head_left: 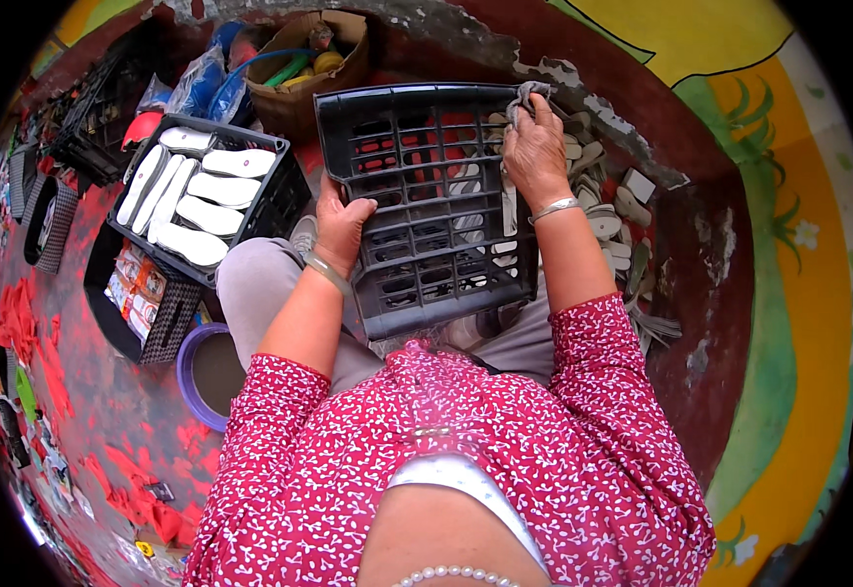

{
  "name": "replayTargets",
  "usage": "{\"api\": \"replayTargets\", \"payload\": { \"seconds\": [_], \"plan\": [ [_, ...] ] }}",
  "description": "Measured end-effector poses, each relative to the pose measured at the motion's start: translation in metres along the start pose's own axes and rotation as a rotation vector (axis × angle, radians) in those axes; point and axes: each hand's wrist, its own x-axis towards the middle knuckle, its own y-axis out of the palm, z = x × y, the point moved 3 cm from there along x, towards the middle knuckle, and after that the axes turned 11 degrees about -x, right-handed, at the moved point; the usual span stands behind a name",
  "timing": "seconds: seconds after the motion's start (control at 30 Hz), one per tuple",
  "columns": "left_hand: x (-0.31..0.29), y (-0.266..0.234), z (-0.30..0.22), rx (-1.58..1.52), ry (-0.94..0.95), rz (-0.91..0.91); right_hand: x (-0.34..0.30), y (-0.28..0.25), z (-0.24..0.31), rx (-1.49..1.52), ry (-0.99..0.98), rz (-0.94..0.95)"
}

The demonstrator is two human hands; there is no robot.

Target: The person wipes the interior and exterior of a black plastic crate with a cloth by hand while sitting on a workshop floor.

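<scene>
Holding a black crate above the lap, between the knees, showing its grid of bars upward. Clasping its left edge in the left hand, laying the thumb over the near face and hiding the other fingers from view, not showing how tightly. Bunching a grey rag under the closed fingers of the right hand, pressing it against the far right corner. Sitting with a second crate of white soles beside the left knee, a checked box of packets next to it, and a purple basin nearer the body. Having a cardboard box beyond, and a heap of pale soles to the right.
</scene>
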Motion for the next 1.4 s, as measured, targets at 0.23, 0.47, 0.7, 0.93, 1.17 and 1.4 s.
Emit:
{"api": "replayTargets", "payload": {
  "seconds": [0.23, 0.47, 0.7, 0.93, 1.17, 1.4],
  "plan": [
    [-0.001, 0.0, 0.003, -0.034, 0.006, -0.041, -0.037, -0.013, 0.014, -0.115, 0.082, 0.135],
    [0.002, -0.003, 0.002, -0.037, 0.003, -0.038, -0.023, -0.044, -0.002, 0.266, 0.104, -0.001],
    [0.001, 0.0, -0.002, -0.02, -0.007, -0.012, 0.011, -0.011, 0.013, -0.024, -0.077, -0.156],
    [-0.002, 0.004, -0.001, -0.015, -0.006, -0.001, 0.022, 0.017, 0.008, -0.336, -0.029, 0.097],
    [0.002, 0.002, -0.001, -0.027, 0.007, -0.004, 0.053, -0.039, -0.054, 0.193, 0.147, 0.799],
    [0.002, -0.001, -0.004, -0.036, -0.007, -0.029, 0.022, -0.022, -0.068, 1.385, 0.574, 0.259]
  ]
}}
